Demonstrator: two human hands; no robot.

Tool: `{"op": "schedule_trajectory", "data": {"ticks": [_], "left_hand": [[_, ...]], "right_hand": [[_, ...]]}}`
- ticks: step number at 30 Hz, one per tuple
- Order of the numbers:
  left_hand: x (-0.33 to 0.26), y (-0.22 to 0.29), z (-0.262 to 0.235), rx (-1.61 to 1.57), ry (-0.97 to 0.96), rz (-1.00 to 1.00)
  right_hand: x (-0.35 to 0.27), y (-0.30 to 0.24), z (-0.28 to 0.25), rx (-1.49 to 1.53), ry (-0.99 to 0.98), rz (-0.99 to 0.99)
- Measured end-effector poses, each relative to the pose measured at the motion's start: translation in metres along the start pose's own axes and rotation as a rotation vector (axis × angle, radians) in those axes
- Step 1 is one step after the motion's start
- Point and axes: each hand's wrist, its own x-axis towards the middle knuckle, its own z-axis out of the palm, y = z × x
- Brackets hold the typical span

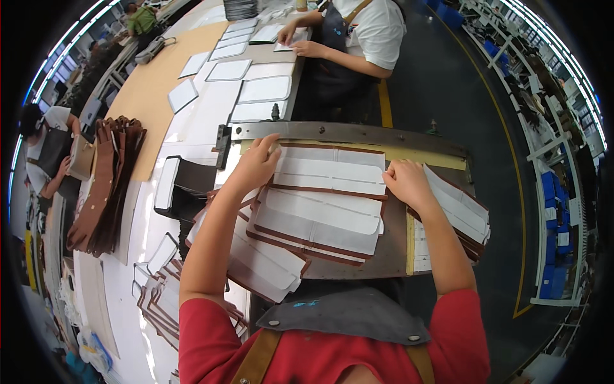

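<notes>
A flat brown leather panel with white backing [329, 168] lies against the metal bar [332, 132] along the far edge of the work board. My left hand [257, 161] has its fingers bent over the panel's far left corner, beside the bar. At the right edge of the same panel, my right hand [408, 182] is closed with the fingers pinched together. Nearer to me is an overlapping stack of similar white-backed panels [316, 221]. Another fanned pile [265, 259] sits under my left forearm, and a further stack [457, 211] lies right of my right wrist.
Brown leather pieces [105, 185] are heaped on the long table at left, near a black-edged stack [182, 182]. White panels with dark rims [265, 89] lie farther up. A co-worker [358, 38] works at the far side. Shelving with blue bins [555, 217] stands at right.
</notes>
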Motion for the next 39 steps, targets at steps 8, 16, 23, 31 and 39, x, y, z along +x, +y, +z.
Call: {"op": "schedule_trajectory", "data": {"ticks": [8,16,23,31,39], "left_hand": [[-0.018,0.008,-0.019,0.052,-0.021,-0.031],[-0.033,0.082,0.008,0.007,-0.124,0.420],[-0.076,0.125,0.060,0.027,-0.502,0.677],[-0.089,0.135,0.108,0.190,-0.449,0.881],[-0.092,0.130,0.113,0.232,-0.457,0.835]], "right_hand": [[-0.011,-0.013,0.003,0.099,0.208,-0.038],[-0.044,-0.040,-0.028,0.710,0.189,0.187],[-0.147,-0.040,-0.049,0.953,-0.411,0.435],[-0.161,-0.020,-0.032,0.292,0.186,0.117],[-0.136,-0.019,-0.018,0.015,0.141,-0.151]]}}
